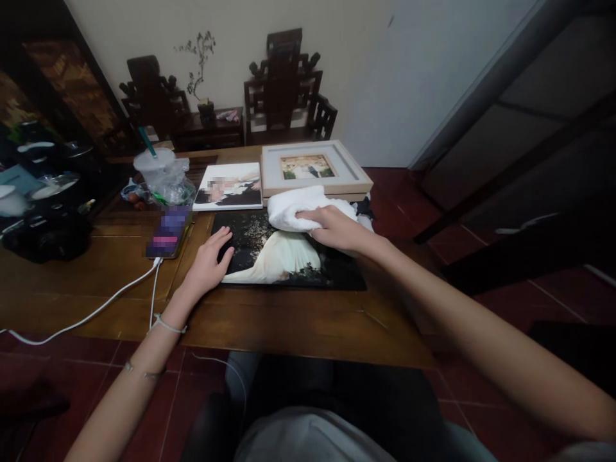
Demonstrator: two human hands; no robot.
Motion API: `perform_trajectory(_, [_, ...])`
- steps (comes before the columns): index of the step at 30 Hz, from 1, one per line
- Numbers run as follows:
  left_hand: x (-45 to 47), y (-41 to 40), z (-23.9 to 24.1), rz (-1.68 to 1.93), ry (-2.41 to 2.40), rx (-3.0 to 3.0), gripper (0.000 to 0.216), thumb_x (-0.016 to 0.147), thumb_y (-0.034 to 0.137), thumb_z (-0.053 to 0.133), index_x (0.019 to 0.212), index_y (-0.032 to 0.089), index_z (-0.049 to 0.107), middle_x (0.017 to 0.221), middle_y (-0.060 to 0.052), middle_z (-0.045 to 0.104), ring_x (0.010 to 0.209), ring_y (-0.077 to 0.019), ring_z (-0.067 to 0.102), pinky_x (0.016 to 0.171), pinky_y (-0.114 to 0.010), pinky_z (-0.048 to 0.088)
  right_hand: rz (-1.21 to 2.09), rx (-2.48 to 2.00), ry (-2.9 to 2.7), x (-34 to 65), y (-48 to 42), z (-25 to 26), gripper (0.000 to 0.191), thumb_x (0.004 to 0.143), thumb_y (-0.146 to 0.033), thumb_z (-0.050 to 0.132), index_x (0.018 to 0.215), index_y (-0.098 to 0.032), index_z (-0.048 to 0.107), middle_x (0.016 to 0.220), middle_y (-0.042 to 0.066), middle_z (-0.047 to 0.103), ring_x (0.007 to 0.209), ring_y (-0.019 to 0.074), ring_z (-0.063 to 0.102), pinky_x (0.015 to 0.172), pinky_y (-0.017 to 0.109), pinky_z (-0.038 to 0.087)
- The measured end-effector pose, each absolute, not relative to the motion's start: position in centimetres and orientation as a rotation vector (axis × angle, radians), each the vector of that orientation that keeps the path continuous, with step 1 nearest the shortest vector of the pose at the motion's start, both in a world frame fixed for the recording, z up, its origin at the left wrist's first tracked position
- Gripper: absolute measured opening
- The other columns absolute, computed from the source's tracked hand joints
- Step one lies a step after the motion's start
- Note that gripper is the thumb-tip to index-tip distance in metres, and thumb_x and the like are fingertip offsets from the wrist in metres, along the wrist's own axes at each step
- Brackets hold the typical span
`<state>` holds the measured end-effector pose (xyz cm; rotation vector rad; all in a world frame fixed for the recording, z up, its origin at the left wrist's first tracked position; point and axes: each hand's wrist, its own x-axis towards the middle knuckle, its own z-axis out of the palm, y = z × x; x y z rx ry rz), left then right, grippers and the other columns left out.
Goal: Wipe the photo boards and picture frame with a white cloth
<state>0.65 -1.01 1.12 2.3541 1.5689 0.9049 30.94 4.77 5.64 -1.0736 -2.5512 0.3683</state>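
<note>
A dark glossy photo panel [289, 256] with a pale flowing dress printed on it lies flat on the wooden table. My left hand [210, 260] rests on the panel's left edge, fingers spread. In my right hand [337, 228] is a bunched white cloth [293, 208], gripped from above over the panel's upper right part. The cloth covers some of the print and hides part of my fingers. Just behind it, a pale-framed picture [308, 168] lies flat, with a smaller photo print [228, 187] to its left.
A phone [168, 232] with a white charging cable [110, 301] lies left of my left hand. Farther left are a black camera [48, 218] and a lidded cup [154, 160] with a straw beside crumpled plastic. The table's front edge [308, 356] runs close to my lap.
</note>
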Motion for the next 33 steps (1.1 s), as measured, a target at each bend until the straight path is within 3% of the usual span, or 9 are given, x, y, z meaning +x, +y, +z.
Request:
perform_trajectory(2, [0.7, -1.0, 1.1, 0.908, 1.568, 2.353, 0.04, 0.095, 0.031, 0.047, 0.126, 0.011, 0.063, 0.143, -0.018, 0.056, 0.137, -0.027, 0.05, 0.116, -0.051, 0.037, 0.31, -1.128, -2.561, 30.2, 4.2, 5.0, 0.045, 0.069, -0.003, 0.04, 0.105, -0.017, 0.065, 0.106, 0.011, 0.072, 0.104, 0.0294, 0.065, 0.097, 0.05, 0.044])
perform_trajectory(5, [0.7, -1.0, 1.0, 0.92, 1.567, 2.353, 0.039, 0.095, 0.031, 0.047, 0.126, 0.013, 0.062, 0.143, -0.016, 0.056, 0.137, -0.0265, 0.05, 0.116, -0.052, 0.038, 0.253, -1.19, -2.576, 29.5, 1.7, 3.9, 0.055, 0.069, 0.001, 0.039, 0.118, -0.014, 0.061, 0.133, 0.018, 0.061, 0.139, 0.0358, 0.042, 0.109, 0.069, 0.026])
perform_trajectory(11, [0.7, -0.9, 0.8, 0.922, 1.573, 2.355, 0.039, 0.096, 0.031, 0.046, 0.127, 0.013, 0.062, 0.144, -0.015, 0.056, 0.138, -0.0263, 0.049, 0.117, -0.051, 0.037, 0.384, -1.047, -2.642, 29.8, -5.8, 4.2, 0.064, 0.065, 0.004, 0.04, 0.122, -0.017, 0.061, 0.151, 0.019, 0.046, 0.147, 0.0364, 0.025, 0.11, 0.076, 0.021])
perform_trajectory(17, [0.8, -1.0, 0.8, 0.896, 1.577, 2.361, 0.04, 0.095, 0.029, 0.046, 0.127, 0.012, 0.062, 0.144, -0.017, 0.055, 0.139, -0.0261, 0.048, 0.117, -0.051, 0.037, 0.551, -0.92, -2.729, 30.1, -9.8, 6.6, 0.061, 0.062, -0.001, 0.042, 0.115, -0.019, 0.065, 0.14, 0.016, 0.058, 0.14, 0.0324, 0.041, 0.114, 0.065, 0.026])
perform_trajectory(20, [0.7, -0.9, 0.8, 0.888, 1.576, 2.36, 0.04, 0.095, 0.029, 0.046, 0.128, 0.013, 0.061, 0.145, -0.016, 0.055, 0.139, -0.0259, 0.047, 0.117, -0.051, 0.036, 0.561, -0.931, -2.706, 29.6, -8.1, 7.1, 0.055, 0.063, -0.002, 0.042, 0.109, -0.02, 0.066, 0.12, 0.012, 0.07, 0.119, 0.0305, 0.062, 0.113, 0.06, 0.031])
perform_trajectory(23, [0.7, -0.9, 0.8, 0.898, 1.572, 2.363, 0.04, 0.095, 0.03, 0.046, 0.127, 0.013, 0.061, 0.144, -0.016, 0.055, 0.138, -0.0261, 0.048, 0.117, -0.051, 0.037, 0.508, -0.95, -2.698, 28.7, -4.3, 7.4, 0.047, 0.066, -0.001, 0.039, 0.099, -0.021, 0.067, 0.085, 0.004, 0.072, 0.081, 0.0228, 0.067, 0.098, 0.047, 0.046])
perform_trajectory(26, [0.7, -0.9, 0.8, 0.909, 1.569, 2.364, 0.04, 0.095, 0.031, 0.046, 0.127, 0.013, 0.061, 0.144, -0.017, 0.055, 0.138, -0.0266, 0.049, 0.116, -0.052, 0.037, 0.464, -0.993, -2.673, 27.5, -0.1, 7.4, 0.043, 0.067, -0.002, 0.04, 0.096, -0.019, 0.066, 0.076, 0.004, 0.069, 0.073, 0.0218, 0.063, 0.078, 0.035, 0.049])
perform_trajectory(30, [0.7, -1.0, 1.0, 0.895, 1.564, 2.36, 0.041, 0.095, 0.031, 0.046, 0.127, 0.01, 0.061, 0.143, -0.019, 0.055, 0.138, -0.0279, 0.048, 0.116, -0.052, 0.037, 0.388, -1.116, -2.635, 26.0, 3.3, 6.5, 0.05, 0.072, -0.001, 0.039, 0.113, -0.013, 0.065, 0.102, 0.013, 0.073, 0.1, 0.0289, 0.065, 0.094, 0.046, 0.046])
perform_trajectory(33, [0.7, -1.0, 1.0, 0.899, 1.564, 2.36, 0.04, 0.095, 0.03, 0.046, 0.127, 0.011, 0.061, 0.143, -0.019, 0.056, 0.138, -0.0272, 0.049, 0.116, -0.051, 0.037, 0.281, -1.174, -2.652, 25.2, 2.9, 5.4, 0.061, 0.073, 0.002, 0.039, 0.129, -0.012, 0.058, 0.135, 0.02, 0.06, 0.138, 0.0363, 0.042, 0.108, 0.069, 0.027])
